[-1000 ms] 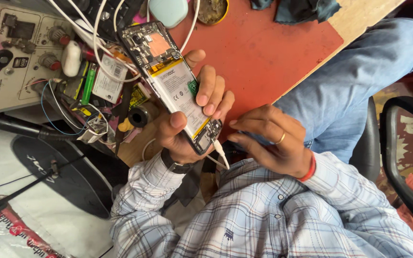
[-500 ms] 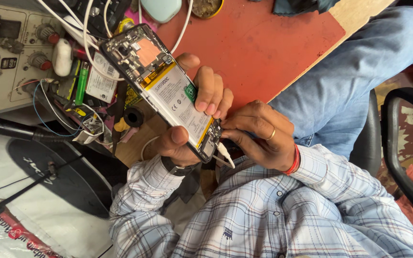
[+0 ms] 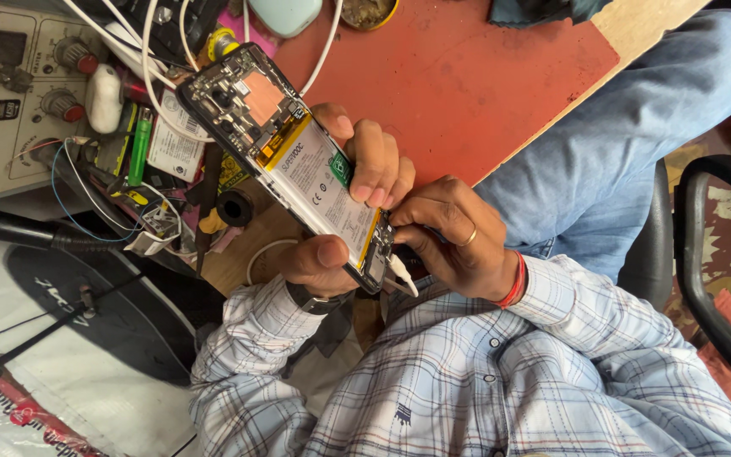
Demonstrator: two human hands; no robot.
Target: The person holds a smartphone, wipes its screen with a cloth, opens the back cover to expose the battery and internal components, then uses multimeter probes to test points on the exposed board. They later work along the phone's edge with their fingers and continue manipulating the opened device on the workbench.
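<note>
My left hand (image 3: 325,256) grips an opened smartphone (image 3: 298,161) with its back cover off, so the white battery and the circuit board show. The thumb lies on one long edge and the fingers wrap the other. My right hand (image 3: 454,241), with a ring and a red wrist thread, pinches a white cable plug (image 3: 402,277) against the phone's lower end. Whether the plug sits fully in the port is hidden by the fingers.
A red mat (image 3: 467,76) covers the wooden bench. At the left stands a grey bench power unit (image 3: 10,93) with knobs, amid white cables, a green pen-like tool (image 3: 139,144) and a black ring (image 3: 236,207). A black chair arm (image 3: 704,279) is at the right.
The phone and both hands have drifted slightly right and down in view. My right hand has closed in on the phone's lower end with the white plug.
</note>
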